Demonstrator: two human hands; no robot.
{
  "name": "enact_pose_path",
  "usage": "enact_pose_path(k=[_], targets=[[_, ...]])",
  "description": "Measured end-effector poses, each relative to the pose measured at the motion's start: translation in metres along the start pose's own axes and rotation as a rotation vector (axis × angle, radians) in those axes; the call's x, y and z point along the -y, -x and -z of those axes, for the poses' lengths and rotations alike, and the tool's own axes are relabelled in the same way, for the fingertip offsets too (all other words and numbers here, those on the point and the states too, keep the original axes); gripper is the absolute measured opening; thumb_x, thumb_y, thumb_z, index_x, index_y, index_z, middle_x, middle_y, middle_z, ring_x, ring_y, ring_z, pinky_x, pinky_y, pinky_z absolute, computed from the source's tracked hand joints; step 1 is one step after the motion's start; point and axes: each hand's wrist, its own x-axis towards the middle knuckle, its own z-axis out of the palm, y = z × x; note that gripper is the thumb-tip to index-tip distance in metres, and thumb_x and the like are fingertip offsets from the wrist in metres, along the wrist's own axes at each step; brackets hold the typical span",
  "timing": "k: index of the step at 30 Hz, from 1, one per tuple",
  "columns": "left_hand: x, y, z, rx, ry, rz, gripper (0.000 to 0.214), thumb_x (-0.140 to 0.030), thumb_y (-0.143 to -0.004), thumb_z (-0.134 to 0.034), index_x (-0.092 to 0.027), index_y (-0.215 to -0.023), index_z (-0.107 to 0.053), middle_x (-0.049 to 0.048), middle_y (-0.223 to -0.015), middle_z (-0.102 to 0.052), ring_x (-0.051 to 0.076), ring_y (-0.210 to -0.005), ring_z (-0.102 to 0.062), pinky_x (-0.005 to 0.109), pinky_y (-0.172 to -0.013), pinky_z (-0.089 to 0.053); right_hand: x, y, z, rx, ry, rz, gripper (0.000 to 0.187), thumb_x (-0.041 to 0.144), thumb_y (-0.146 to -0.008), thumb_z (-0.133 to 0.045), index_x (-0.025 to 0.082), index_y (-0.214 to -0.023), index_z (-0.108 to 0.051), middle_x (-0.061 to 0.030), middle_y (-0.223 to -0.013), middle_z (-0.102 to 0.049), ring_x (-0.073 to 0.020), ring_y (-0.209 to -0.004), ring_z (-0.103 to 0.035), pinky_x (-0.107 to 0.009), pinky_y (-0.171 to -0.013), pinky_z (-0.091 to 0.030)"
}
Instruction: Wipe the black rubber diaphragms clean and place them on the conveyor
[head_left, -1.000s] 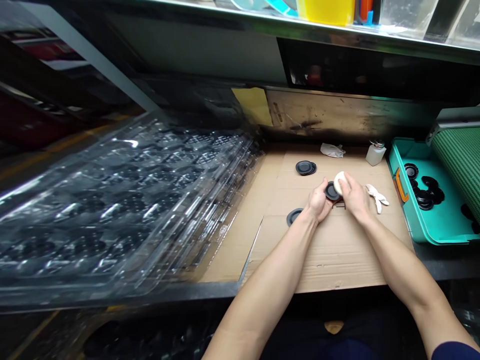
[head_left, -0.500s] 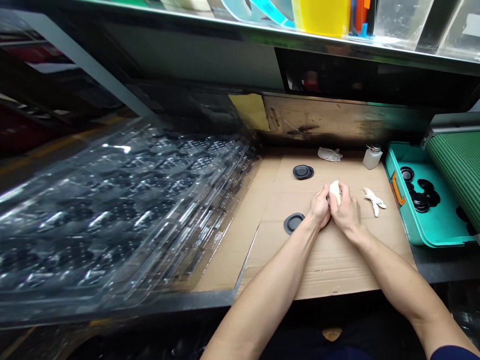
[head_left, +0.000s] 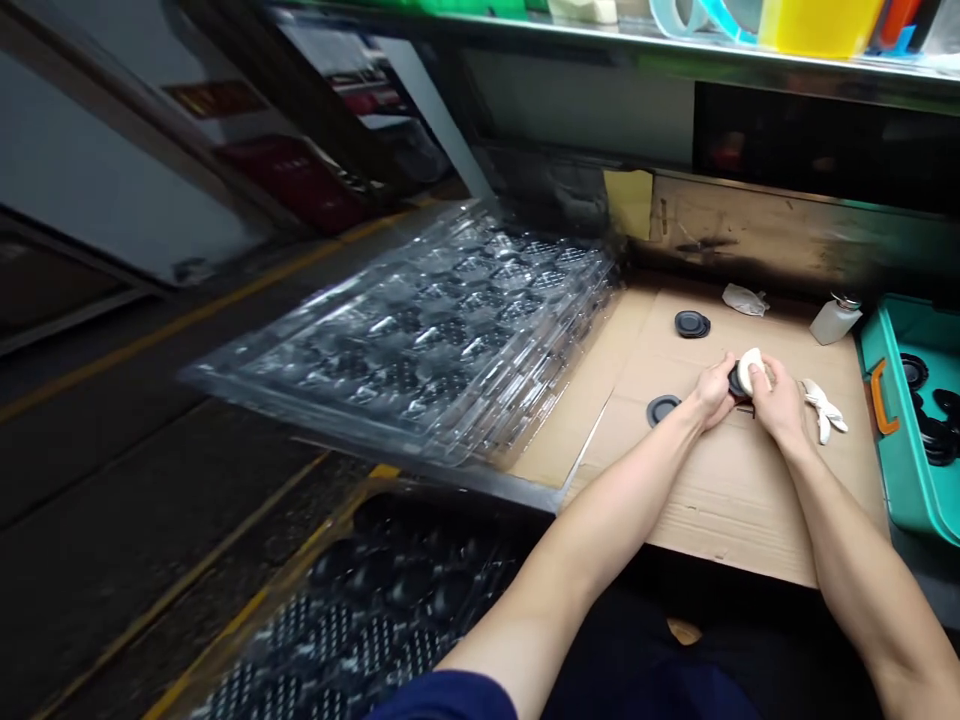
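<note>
My left hand (head_left: pixel 712 390) is closed around a black round cap (head_left: pixel 736 381), holding it just above the cardboard sheet (head_left: pixel 720 490). Pressed against that cap is a white cloth pad (head_left: pixel 750 369), pinched in my right hand (head_left: pixel 776 400). Both hands meet over the middle of the cardboard. A single black cap (head_left: pixel 663 409) lies flat just left of my left hand. A small stack of black caps (head_left: pixel 691 324) sits farther back.
Clear plastic blister trays (head_left: pixel 450 330) are stacked at the left of the bench. A green bin (head_left: pixel 900 440) with several black caps stands at the right. A white glove (head_left: pixel 825 410), a small white bottle (head_left: pixel 834 320) and a crumpled rag (head_left: pixel 744 298) lie on the cardboard.
The view has swung left and down, so floor and more trays show. My hands stay together on the cap; the white pad has shifted slightly over it.
</note>
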Motion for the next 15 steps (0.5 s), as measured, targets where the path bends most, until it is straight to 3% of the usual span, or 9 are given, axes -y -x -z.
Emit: enact_pose_path(k=[5, 9, 13, 15], targets=[[-0.005, -0.002, 0.001, -0.018, 0.102, -0.036, 0.043, -0.037, -0.11, -0.036, -0.013, -0.099, -0.069, 0.0164, -0.101, -0.078, 0.023, -0.103, -0.075, 0.039, -0.105, -0.053, 0.014, 0.01, -0.004, 0.078, 0.012, 0.013, 0.052, 0.05, -0.1, -0.047, 0.026, -0.144, -0.061, -0.0104, -0.126, -0.075, -0.0299, -0.108, -0.071, -0.041, -0.096, -0.053], [-0.008, 0.001, 0.0, -0.06, 0.082, -0.059, 0.045, -0.036, -0.111, -0.034, -0.011, -0.096, -0.069, 0.0154, -0.099, -0.078, 0.023, -0.103, -0.074, 0.04, -0.103, -0.054, 0.014, 0.01, -0.002, -0.03, 0.085, -0.086, 0.054, 0.049, -0.102, -0.046, 0.022, -0.146, -0.061, -0.0132, -0.129, -0.074, -0.0323, -0.116, -0.069, -0.043, -0.102, -0.051], [-0.01, 0.004, -0.001, -0.08, 0.061, -0.043, 0.044, -0.035, -0.11, -0.036, -0.011, -0.097, -0.069, 0.0158, -0.1, -0.077, 0.023, -0.104, -0.074, 0.038, -0.101, -0.055, 0.009, 0.008, 0.0, 0.037, 0.12, -0.041, 0.053, 0.05, -0.102, -0.047, 0.029, -0.15, -0.058, -0.0092, -0.133, -0.073, -0.0315, -0.119, -0.068, -0.042, -0.102, -0.051], [-0.014, 0.006, 0.0, -0.096, 0.059, -0.06, 0.041, -0.035, -0.11, -0.037, -0.011, -0.098, -0.068, 0.0167, -0.104, -0.077, 0.024, -0.105, -0.074, 0.038, -0.099, -0.056, 0.006, 0.007, 0.003, 0.005, 0.14, -0.074, 0.051, 0.05, -0.103, -0.046, 0.03, -0.149, -0.058, -0.0088, -0.129, -0.074, -0.0316, -0.116, -0.07, -0.042, -0.1, -0.052]])
